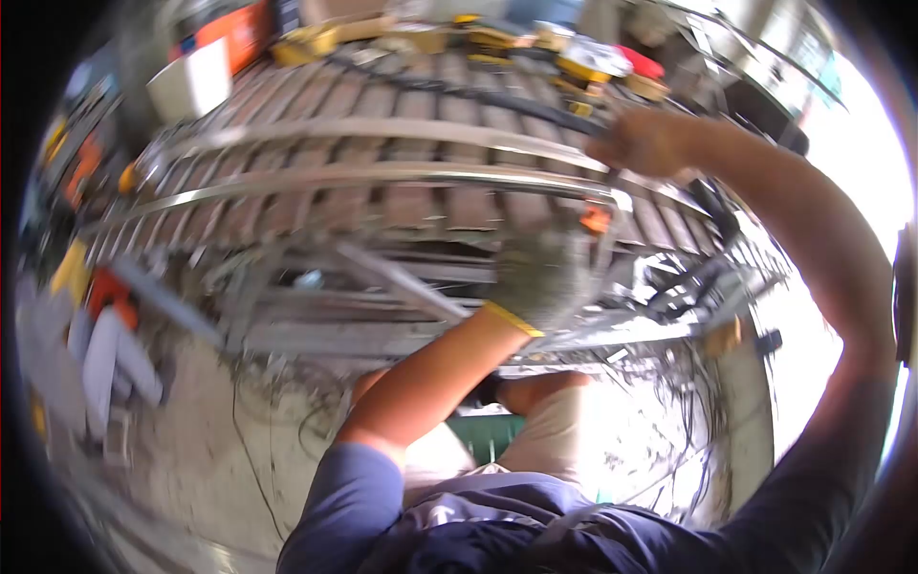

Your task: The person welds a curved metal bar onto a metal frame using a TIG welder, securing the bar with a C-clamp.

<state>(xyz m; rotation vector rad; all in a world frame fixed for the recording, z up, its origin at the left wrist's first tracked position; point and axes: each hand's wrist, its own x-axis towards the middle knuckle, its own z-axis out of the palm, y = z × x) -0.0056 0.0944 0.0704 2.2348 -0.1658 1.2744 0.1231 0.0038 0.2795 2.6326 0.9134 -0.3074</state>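
My left hand (540,275) wears a dark grey-green glove with a yellow cuff. It is at the near edge of the slatted bench, close to the right end of a shiny metal bar (382,172); motion blur hides its fingers. Bare and closed, my right hand (648,142) is raised over the bench's right side. It grips the end of a long black hose-like thing (535,110) that runs back to the left across the slats. Between my hands, a small orange piece (595,218) sits at the bar's right end.
The slatted bench (411,206) spans the view, with yellow boxes (306,45) and other clutter along its back. A white bin (191,81) stands at the back left. Metal scraps (669,287) and tangled wires (669,421) are at the right. A cable (247,440) lies on the floor.
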